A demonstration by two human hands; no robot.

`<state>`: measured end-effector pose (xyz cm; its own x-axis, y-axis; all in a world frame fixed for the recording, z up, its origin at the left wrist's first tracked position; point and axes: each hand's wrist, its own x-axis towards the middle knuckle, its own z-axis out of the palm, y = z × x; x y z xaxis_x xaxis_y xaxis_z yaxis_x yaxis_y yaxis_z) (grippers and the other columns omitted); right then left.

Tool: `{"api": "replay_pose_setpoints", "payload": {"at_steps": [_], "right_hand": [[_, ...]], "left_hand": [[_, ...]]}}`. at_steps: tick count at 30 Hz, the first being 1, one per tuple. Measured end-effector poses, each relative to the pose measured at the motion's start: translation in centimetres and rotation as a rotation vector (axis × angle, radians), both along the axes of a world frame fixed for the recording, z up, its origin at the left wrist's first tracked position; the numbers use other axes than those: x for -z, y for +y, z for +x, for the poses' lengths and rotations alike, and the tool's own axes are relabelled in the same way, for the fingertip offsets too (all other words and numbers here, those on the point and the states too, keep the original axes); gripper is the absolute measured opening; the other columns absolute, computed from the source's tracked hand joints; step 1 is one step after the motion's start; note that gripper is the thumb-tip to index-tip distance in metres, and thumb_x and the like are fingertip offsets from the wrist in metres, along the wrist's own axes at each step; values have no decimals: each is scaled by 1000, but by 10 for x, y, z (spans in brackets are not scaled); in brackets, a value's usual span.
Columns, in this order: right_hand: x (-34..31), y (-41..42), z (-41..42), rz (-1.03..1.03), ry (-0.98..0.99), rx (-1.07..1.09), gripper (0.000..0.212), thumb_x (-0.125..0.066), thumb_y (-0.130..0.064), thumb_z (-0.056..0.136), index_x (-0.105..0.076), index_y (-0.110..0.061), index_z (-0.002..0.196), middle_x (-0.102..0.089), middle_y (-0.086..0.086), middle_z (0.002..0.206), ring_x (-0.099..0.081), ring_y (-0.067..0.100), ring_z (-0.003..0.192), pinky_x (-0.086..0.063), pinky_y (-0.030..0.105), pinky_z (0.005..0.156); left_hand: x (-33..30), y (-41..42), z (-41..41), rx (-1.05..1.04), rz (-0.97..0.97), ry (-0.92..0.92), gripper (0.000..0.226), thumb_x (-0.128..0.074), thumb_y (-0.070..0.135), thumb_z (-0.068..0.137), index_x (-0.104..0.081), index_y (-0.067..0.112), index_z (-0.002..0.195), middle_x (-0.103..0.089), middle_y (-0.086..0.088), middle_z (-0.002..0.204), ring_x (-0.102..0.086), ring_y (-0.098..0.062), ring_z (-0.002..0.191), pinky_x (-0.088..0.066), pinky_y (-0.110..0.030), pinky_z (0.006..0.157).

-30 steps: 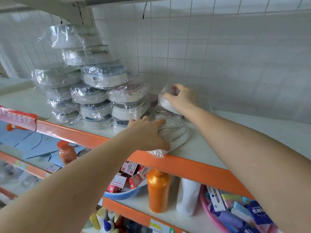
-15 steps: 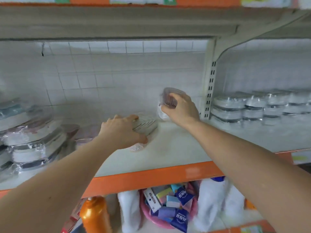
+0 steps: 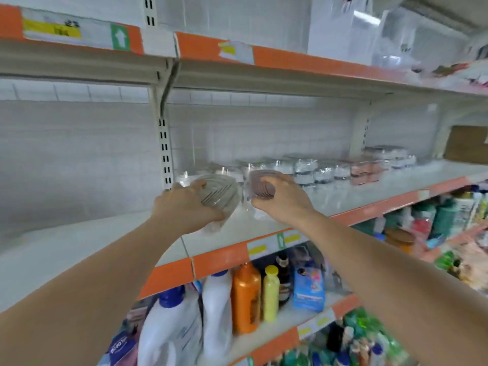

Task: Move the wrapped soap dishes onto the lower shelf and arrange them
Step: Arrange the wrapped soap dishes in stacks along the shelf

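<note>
White shelf bears stacked wrapped dishes behind both hands, left hand and right hand fingers each gripping one soap dish.

I count two wrapped soap dishes in my grip: one grey dish and one brown dish. Below are two white bottles, one orange bottle, one yellow bottle (farther stacks too blurred to count).

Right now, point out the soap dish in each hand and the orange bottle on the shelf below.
Grey soap dish [image 3: 220, 192], head view: ribbed top, held by left hand [image 3: 184, 207].
Brown soap dish [image 3: 260, 183], head view: ridged top, held by right hand [image 3: 284, 199].
Orange bottle [image 3: 245, 299], head view: middle of body.
</note>
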<state>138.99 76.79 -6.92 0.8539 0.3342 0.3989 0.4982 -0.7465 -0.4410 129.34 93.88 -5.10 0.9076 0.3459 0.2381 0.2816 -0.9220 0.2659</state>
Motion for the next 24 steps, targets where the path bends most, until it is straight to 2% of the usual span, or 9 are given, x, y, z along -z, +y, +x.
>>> {"api": "replay_pose_setpoints", "payload": {"at_steps": [5,13,18,24], "right_hand": [[5,-66,32,46,30,-3,66,-61,-52,77,-45,-28,136,-36,-4,144,-40,23,128,-39,37,104],[2,-155,88,82,44,89,64,-64,-45,78,-46,-28,137,-36,-4,144,-43,23,127,-39,36,104],[-3,-201,144,67,18,205,63,-65,-44,78,-47,-26,135,-39,-1,144,-46,24,125,-41,34,100],[-21,-238,226,32,-2,278,60,-65,-45,80,-50,-20,132,-50,0,136,-52,24,118,-42,29,88]], "left_hand": [[0,-68,43,38,-19,-49,85,-61,63,71,-28,31,142,-44,-12,128,-47,-31,116,-41,-34,92],[-5,-147,130,117,-31,-56,85,-64,63,69,-32,30,140,-46,-12,133,-46,-31,120,-41,-37,97],[-6,-194,201,199,-43,-103,83,-66,63,67,-37,30,138,-49,-10,133,-45,-29,123,-40,-34,98],[-13,-233,288,249,-85,-126,80,-63,63,70,-37,29,138,-52,-10,129,-47,-29,119,-40,-35,93]]}}
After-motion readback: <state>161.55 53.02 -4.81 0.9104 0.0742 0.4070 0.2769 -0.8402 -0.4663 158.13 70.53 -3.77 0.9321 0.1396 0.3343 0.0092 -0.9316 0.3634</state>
